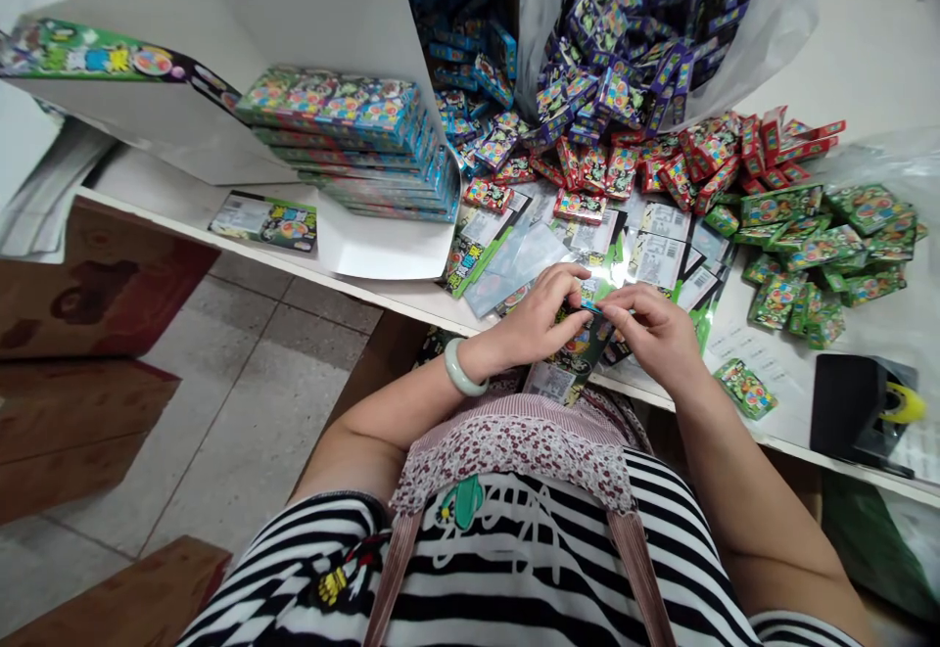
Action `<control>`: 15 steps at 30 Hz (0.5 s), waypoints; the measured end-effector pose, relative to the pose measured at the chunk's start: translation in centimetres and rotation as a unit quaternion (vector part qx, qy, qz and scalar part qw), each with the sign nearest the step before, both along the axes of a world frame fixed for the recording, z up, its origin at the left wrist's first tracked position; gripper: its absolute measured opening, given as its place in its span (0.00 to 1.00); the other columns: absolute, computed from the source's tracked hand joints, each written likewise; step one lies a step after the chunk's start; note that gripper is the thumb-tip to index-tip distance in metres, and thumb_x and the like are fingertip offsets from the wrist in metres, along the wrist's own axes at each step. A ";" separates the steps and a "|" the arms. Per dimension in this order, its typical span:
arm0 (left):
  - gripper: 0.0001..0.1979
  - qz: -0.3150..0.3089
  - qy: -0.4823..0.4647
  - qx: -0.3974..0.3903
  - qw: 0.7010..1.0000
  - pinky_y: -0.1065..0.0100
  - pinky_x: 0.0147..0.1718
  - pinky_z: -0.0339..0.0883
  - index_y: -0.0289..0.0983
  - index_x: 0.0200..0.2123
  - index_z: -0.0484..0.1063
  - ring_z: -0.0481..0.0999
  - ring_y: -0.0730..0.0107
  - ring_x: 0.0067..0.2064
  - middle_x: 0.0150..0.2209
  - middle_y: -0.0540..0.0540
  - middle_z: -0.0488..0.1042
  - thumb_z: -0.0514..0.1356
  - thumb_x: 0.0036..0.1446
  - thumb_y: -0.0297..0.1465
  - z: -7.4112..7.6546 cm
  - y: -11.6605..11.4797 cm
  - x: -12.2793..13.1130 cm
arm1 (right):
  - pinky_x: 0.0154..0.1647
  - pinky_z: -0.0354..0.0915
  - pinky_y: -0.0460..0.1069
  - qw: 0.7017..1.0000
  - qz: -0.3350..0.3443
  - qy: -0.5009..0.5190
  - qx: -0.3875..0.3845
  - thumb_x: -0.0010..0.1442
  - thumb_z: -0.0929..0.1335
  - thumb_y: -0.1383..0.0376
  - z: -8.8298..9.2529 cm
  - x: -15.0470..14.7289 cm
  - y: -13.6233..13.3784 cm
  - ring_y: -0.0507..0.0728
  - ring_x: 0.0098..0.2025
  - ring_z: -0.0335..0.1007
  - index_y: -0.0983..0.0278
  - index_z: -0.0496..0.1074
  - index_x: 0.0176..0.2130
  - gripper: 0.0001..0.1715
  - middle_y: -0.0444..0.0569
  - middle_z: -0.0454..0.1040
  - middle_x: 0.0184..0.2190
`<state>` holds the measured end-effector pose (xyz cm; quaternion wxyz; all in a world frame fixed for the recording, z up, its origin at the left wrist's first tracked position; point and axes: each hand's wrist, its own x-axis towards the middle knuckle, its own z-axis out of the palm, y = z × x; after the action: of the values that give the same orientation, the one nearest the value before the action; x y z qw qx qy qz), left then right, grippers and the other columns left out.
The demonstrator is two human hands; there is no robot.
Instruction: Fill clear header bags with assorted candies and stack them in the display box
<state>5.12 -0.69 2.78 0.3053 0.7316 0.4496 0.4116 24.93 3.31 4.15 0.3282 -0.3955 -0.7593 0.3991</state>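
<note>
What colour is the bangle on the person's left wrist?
The bangle is pale jade green, shown best in the head view.

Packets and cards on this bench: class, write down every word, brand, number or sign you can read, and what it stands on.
Nothing here can be read with certainty.
Lettering on the long printed card: too blurred to read.
Barcodes on the packet backs: too small to read.
Print on the white sheet: too small to read.

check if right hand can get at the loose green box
Likely yes: only a flat white sheet lies between the right hand and the loose green box, though that hand is pinching a printed packet.
</note>
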 end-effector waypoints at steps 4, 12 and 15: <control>0.07 -0.008 0.021 0.007 1.000 0.50 0.58 0.69 0.41 0.36 0.58 0.71 0.57 0.60 0.55 0.35 0.70 0.56 0.64 0.30 0.1 0.2 -0.4 | 0.36 0.70 0.53 0.999 0.002 -0.026 0.035 0.60 0.72 0.59 -0.8 0.5 -0.9 0.57 0.42 0.73 0.58 0.75 0.40 0.09 0.50 0.77 0.41; 0.06 -0.014 0.126 0.031 0.991 0.50 0.60 0.66 0.40 0.39 0.64 0.69 0.56 0.61 0.55 0.37 0.69 0.59 0.63 0.31 0.7 1.0 -3.3 | 0.38 0.68 0.54 0.994 -0.007 -0.063 0.095 0.62 0.70 0.61 -1.1 0.5 -0.5 0.57 0.38 0.70 0.59 0.72 0.37 0.05 0.48 0.74 0.34; 0.06 -0.016 0.118 0.032 0.992 0.51 0.59 0.66 0.40 0.39 0.64 0.70 0.57 0.60 0.55 0.37 0.70 0.60 0.63 0.32 0.4 1.0 -4.0 | 0.37 0.67 0.53 0.991 0.016 -0.090 0.097 0.62 0.69 0.63 -0.5 0.2 -0.3 0.57 0.36 0.69 0.59 0.74 0.42 0.07 0.47 0.71 0.33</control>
<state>1.15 0.34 3.23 0.2329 0.7918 0.4572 0.3312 25.12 2.98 3.69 0.2889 -0.3842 -0.8272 0.2910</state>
